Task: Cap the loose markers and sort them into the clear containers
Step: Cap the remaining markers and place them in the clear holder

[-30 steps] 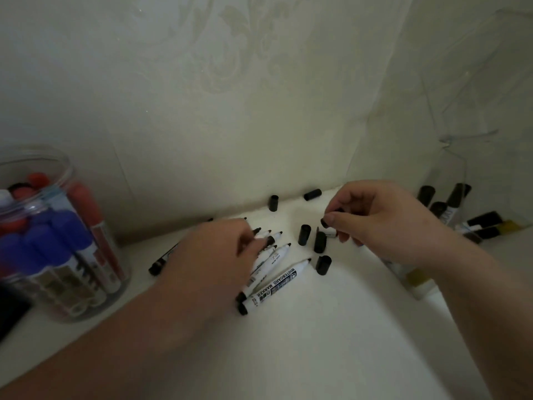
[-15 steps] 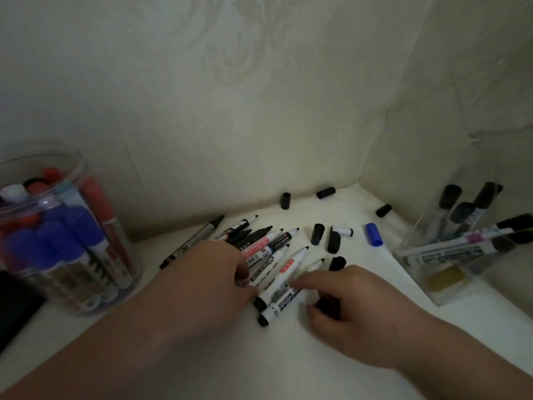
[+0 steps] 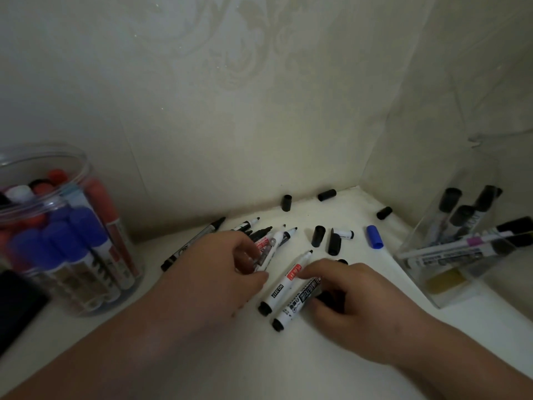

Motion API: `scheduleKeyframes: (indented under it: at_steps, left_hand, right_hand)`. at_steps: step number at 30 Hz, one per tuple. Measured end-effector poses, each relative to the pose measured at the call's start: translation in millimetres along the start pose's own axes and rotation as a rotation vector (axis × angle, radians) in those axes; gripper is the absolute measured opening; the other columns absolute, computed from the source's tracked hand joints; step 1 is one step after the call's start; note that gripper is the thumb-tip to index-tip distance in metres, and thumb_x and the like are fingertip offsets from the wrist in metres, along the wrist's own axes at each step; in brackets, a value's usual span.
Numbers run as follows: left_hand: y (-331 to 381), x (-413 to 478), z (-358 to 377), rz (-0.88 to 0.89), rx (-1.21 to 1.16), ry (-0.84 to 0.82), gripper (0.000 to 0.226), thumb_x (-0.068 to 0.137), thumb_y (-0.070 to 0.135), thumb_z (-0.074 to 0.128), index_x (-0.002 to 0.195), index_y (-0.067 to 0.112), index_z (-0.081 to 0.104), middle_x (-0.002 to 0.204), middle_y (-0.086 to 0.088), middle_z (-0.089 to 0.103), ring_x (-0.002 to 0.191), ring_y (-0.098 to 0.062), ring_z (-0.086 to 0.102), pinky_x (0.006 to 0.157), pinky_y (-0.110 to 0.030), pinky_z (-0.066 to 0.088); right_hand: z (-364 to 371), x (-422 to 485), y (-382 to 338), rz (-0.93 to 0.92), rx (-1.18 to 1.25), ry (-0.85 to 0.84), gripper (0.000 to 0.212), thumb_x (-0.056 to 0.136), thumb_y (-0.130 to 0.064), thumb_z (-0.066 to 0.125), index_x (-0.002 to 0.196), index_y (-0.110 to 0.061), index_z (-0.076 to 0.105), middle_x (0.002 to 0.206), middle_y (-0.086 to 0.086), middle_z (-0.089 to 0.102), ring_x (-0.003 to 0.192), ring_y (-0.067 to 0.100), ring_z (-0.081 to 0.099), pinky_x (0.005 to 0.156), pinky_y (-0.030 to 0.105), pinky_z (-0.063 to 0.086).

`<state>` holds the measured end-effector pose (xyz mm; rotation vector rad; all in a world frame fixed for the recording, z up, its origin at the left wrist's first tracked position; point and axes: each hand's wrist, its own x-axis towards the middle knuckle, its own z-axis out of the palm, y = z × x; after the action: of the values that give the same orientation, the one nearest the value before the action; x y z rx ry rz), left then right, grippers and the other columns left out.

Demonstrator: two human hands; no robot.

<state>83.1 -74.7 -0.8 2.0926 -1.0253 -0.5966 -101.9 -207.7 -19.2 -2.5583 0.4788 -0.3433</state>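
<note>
1. Left hand (image 3: 227, 272): we find its fingers curled over the pile of uncapped markers (image 3: 285, 233) at the centre of the white surface (image 3: 331, 368). Thumb and fingers pinch the red-banded marker (image 3: 266, 249) at the pile's near edge.
2. Right hand (image 3: 354, 301): we find it grasping the black-labelled marker (image 3: 291, 308), forefinger laid over the barrel and thumb underneath. The hand hides the tip end; the butt end points toward the camera, low over the surface.
3. Middle marker (image 3: 281, 285): it lies uncapped on the surface between the two hands, just beside the black-labelled marker, tip pointing toward the wall (image 3: 259, 125).
4. Loose black caps (image 3: 318, 236): two lie beside the pile, two near the wall, and one toward the right corner. A blue cap (image 3: 375, 237) lies between them and the rectangular container (image 3: 432, 290).
5. Round jar (image 3: 72, 163): it stands at the left and holds capped blue and red markers.
6. Rectangular container: it stands at the right and holds black-capped markers, some leaning, some lying across.
</note>
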Motion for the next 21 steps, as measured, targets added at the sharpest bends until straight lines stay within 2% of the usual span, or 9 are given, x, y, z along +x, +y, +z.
scheduleKeyframes:
  at_steps: [1,3,6,8,11,13,15,18,21]
  left_hand:
    - [1.7,-0.9,2.0,-0.012,-0.141,-0.008,0.024,0.082,0.025,0.081,0.096,0.035,0.065,0.084,0.009,0.069,0.055,-0.012,0.069,0.053,-0.031,0.057]
    - [5.9,-4.4,7.0,-0.004,-0.338,-0.033,0.036,0.08,0.016,0.083,0.105,0.033,0.064,0.085,0.006,0.069,0.054,-0.024,0.071,0.051,-0.032,0.057]
    - [5.7,-9.5,18.0,0.116,-0.332,-0.064,0.039,0.084,0.014,0.079,0.107,0.042,0.065,0.087,0.009,0.067,0.057,-0.023,0.072,0.06,-0.033,0.059]
    - [1.5,-10.9,22.6,0.162,-0.338,-0.112,0.038,0.09,0.012,0.073,0.104,0.047,0.065,0.081,0.002,0.07,0.059,-0.024,0.072,0.066,-0.038,0.06]
    - [0.9,-11.3,23.1,0.157,-0.379,-0.138,0.041,0.095,0.012,0.066,0.102,0.052,0.062,0.07,-0.01,0.072,0.055,-0.028,0.069,0.061,-0.036,0.057]
    - [0.6,-11.0,21.0,0.182,-0.35,-0.102,0.044,0.095,0.014,0.065,0.101,0.057,0.059,0.069,-0.008,0.072,0.052,-0.025,0.068,0.058,-0.031,0.055]
    - [0.0,-10.8,18.4,0.22,-0.309,-0.073,0.045,0.094,0.016,0.067,0.101,0.06,0.059,0.069,-0.004,0.071,0.05,-0.023,0.067,0.056,-0.032,0.056]
    - [-2.1,-10.8,17.8,0.243,-0.296,-0.067,0.038,0.093,0.015,0.068,0.103,0.052,0.064,0.07,-0.002,0.07,0.05,-0.021,0.066,0.054,-0.035,0.057]
    - [-1.7,-13.0,19.1,0.261,-0.3,-0.063,0.033,0.091,0.011,0.07,0.099,0.043,0.067,0.073,0.006,0.07,0.051,-0.02,0.066,0.051,-0.026,0.053]
  right_hand:
    - [-1.8,0.4,-1.9,0.04,0.099,0.039,0.02,0.088,-0.026,0.068,0.104,-0.035,0.061,0.06,-0.001,0.058,0.051,0.01,0.048,0.051,0.025,0.04]
    - [-10.2,2.1,-7.1,0.166,0.427,0.196,0.017,0.084,-0.019,0.078,0.086,-0.029,0.063,0.057,0.004,0.053,0.05,0.013,0.045,0.048,0.03,0.04]
    - [-27.9,6.3,-10.7,0.264,0.919,0.381,0.01,0.069,-0.013,0.078,0.069,-0.019,0.07,0.053,0.007,0.054,0.046,0.019,0.047,0.042,0.022,0.03]
    - [-35.6,8.1,-11.8,0.289,1.121,0.409,0.009,0.062,-0.015,0.076,0.07,-0.015,0.073,0.056,0.012,0.056,0.045,0.016,0.048,0.042,0.02,0.025]
    - [-37.3,8.5,-8.9,0.322,1.188,0.405,0.014,0.065,-0.008,0.069,0.077,-0.011,0.075,0.062,0.014,0.058,0.052,0.016,0.052,0.046,0.023,0.023]
    - [-37.6,8.2,-7.3,0.322,1.205,0.392,0.016,0.068,-0.005,0.065,0.081,-0.006,0.073,0.063,0.017,0.058,0.051,0.017,0.051,0.042,0.023,0.022]
    - [-38.2,7.9,-6.5,0.319,1.215,0.39,0.016,0.069,-0.005,0.063,0.083,-0.004,0.071,0.063,0.019,0.058,0.048,0.016,0.051,0.038,0.021,0.023]
    - [-38.2,7.5,-5.1,0.299,1.237,0.418,0.017,0.07,-0.006,0.062,0.084,-0.003,0.07,0.061,0.017,0.057,0.048,0.015,0.05,0.037,0.019,0.023]
    - [-38.4,8.1,-3.9,0.294,1.231,0.47,0.019,0.071,-0.008,0.063,0.088,-0.004,0.069,0.063,0.015,0.057,0.049,0.013,0.05,0.036,0.018,0.023]
